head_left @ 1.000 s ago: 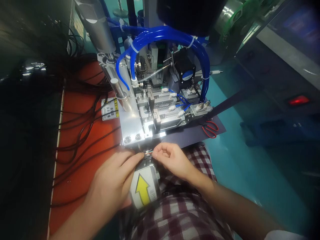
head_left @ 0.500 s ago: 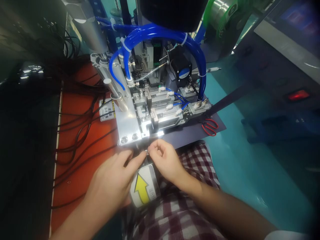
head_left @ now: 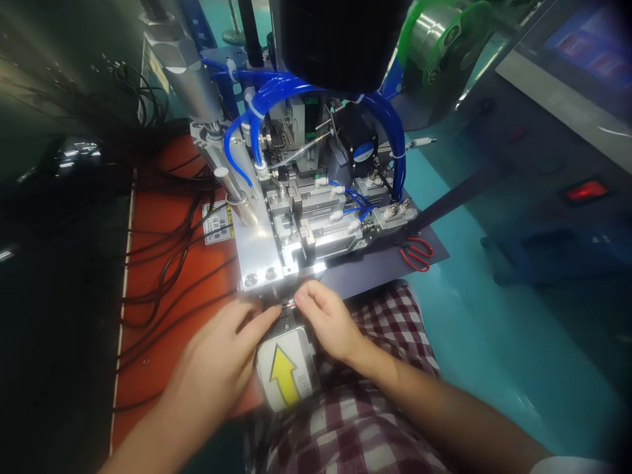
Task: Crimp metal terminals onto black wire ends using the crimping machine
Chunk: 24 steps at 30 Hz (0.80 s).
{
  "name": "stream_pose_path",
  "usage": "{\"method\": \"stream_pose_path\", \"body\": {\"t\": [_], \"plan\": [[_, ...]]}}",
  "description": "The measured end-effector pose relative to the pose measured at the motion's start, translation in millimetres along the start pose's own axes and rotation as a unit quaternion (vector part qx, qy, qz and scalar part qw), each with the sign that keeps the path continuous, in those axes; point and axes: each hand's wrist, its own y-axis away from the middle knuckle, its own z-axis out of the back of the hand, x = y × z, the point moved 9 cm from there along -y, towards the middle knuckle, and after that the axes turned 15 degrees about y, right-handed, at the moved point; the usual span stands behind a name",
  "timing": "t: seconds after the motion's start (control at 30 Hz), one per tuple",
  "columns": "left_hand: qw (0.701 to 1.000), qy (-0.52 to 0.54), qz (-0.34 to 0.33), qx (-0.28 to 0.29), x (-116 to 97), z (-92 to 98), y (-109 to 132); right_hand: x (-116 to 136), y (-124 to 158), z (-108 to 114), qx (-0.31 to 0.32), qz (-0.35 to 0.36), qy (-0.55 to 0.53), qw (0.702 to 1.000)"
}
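Between my fingertips lies a small metallic part (head_left: 289, 305), too small to make out, at the front edge of the machine (head_left: 261, 253). My right hand (head_left: 330, 321) is closed, thumb and index finger pinching at its right end. From the left, my left hand (head_left: 230, 345) reaches the same spot, its thumb tip touching or very near the part's left end; its other fingers are partly hidden. Just below is a white plate (head_left: 266, 359) with a yellow arrow (head_left: 284, 375).
Blue air tubes (head_left: 395, 125) arch over the machine's cylinders. Red-handled pliers (head_left: 419, 253) lie on the dark plate at right. Black cables (head_left: 162, 276) cross the orange surface (head_left: 148, 388). A green-rimmed spool (head_left: 432, 33) and a control panel (head_left: 557, 125) stand at upper right.
The view has shifted slightly, so the machine appears a little lower and farther right. My left thumb has drawn back a little from my right fingertips, and more of the small part shows.
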Motion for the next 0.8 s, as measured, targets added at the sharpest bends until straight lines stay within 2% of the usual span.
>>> {"method": "stream_pose_path", "body": {"t": [0.1,0.33,0.5,0.6,0.7,0.8], "plan": [[0.999,-0.01,-0.031,0.003,-1,0.1,2,-3,0,0,-0.015,0.007,-0.032,0.999],[0.999,0.016,-0.039,-0.001,0,-1.4,3,7,1,5,-0.035,0.053,0.019,0.998],[0.997,-0.068,-0.028,-0.002,-3,1.9,2,-5,0,-3,-0.018,-0.03,-0.09,0.995],[0.996,-0.084,-0.035,0.005,-8,4.0,0,-10,0,-9,0.012,-0.07,-0.115,0.991],[0.995,-0.092,-0.021,0.023,-10,4.0,-5,-13,-1,-11,0.042,-0.075,-0.121,0.989],[0.996,-0.078,0.003,0.039,-12,0.5,-10,-15,-1,-7,0.042,-0.064,-0.101,0.992]]}}
